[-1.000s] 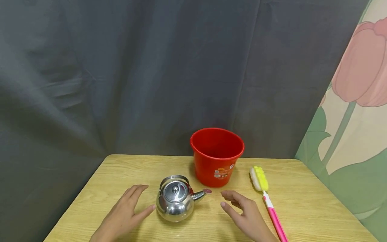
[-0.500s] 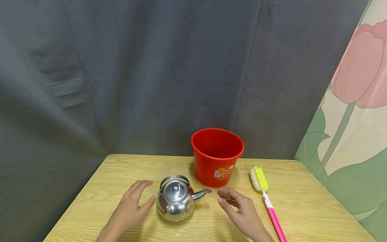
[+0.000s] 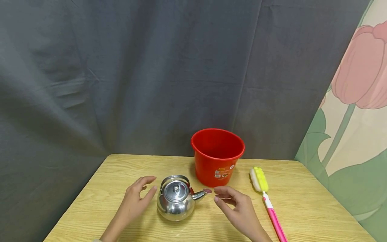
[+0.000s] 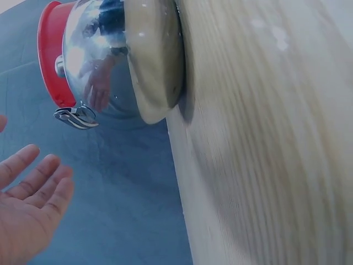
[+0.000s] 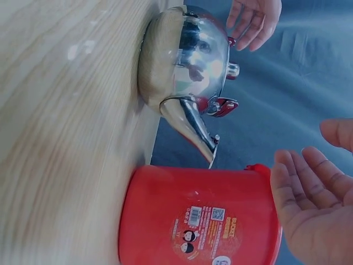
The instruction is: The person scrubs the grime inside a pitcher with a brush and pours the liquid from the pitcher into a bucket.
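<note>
A shiny metal kettle (image 3: 175, 205) stands upright on the table, its spout (image 3: 200, 194) pointing right toward a red bucket. My left hand (image 3: 136, 200) hovers at the kettle's left, fingers relaxed and apart from it; the left wrist view shows the open palm (image 4: 27, 221) with nothing in it. On the other side, my right hand (image 3: 237, 206) is in the air just right of the spout tip, fingers loosely bent and holding nothing. In the right wrist view the right palm (image 5: 317, 221) appears beside the bucket (image 5: 198, 215), and the kettle (image 5: 187, 61) stands beyond.
The red bucket (image 3: 216, 168) stands behind and right of the kettle. At the right lies a brush (image 3: 273, 215) with a yellow and white sponge head and a pink handle. Wood-grain table (image 3: 308, 201) reaches back to a dark grey curtain (image 3: 181, 77).
My left hand has moved slightly forward and to the right along the kettle's side. My right hand has shifted a little left, closer to the spout. Kettle, bucket and brush have stayed put.
</note>
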`<state>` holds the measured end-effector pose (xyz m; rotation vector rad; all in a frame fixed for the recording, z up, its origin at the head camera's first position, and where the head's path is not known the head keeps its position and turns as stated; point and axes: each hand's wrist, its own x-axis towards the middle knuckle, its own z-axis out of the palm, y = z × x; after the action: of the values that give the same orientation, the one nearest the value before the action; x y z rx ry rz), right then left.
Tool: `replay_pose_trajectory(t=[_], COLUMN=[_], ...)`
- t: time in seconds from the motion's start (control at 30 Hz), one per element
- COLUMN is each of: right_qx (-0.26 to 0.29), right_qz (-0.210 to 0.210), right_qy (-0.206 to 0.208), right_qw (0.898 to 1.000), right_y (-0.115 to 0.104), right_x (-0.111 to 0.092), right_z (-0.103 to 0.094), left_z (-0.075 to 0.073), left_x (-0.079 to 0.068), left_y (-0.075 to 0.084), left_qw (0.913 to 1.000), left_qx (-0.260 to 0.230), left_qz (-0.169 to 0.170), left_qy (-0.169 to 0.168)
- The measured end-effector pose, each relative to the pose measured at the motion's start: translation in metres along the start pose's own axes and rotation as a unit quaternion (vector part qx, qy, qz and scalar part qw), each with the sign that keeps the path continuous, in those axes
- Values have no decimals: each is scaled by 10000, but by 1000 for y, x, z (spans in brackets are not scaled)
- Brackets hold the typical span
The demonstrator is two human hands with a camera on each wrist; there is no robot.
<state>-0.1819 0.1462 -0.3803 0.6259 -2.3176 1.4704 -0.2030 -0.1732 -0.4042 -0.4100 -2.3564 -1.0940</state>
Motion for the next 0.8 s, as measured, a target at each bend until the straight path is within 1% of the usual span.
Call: replay_pose_trajectory(t=[0.07,0.13,0.3,0.43,0.57,0.67,0.8], right_qx=[3,52,164,107,153,269,395], right_qz=[-133,-161,-126,-350,-549,-644,-680], right_qy=[-52,-183,-435,-388,-368,-419,-574], right_qw=[9999,9997,9988,9986,9977,9967,9953], right_y=[-1,-3,-7,-8,-8,-7,-6], right_x=[1,2,5,5,6,6,7], right_z=[1,2,5,9,12,14,17], left_z=[2,3,8,11,14,16,18], left_x=[2,4,11,14,17,19,23], left_y=[0,-1,-1,-2,-2,-1,-1], left_qw=[9998,9993,9960,9911,9867,9832,9772], left_qx=[-138,-279,-669,-965,-1209,-1390,-1551], left_qz=[-111,-229,-553,-861,-1010,-1104,-1385], left_qy=[-34,-80,-223,-327,-399,-425,-438])
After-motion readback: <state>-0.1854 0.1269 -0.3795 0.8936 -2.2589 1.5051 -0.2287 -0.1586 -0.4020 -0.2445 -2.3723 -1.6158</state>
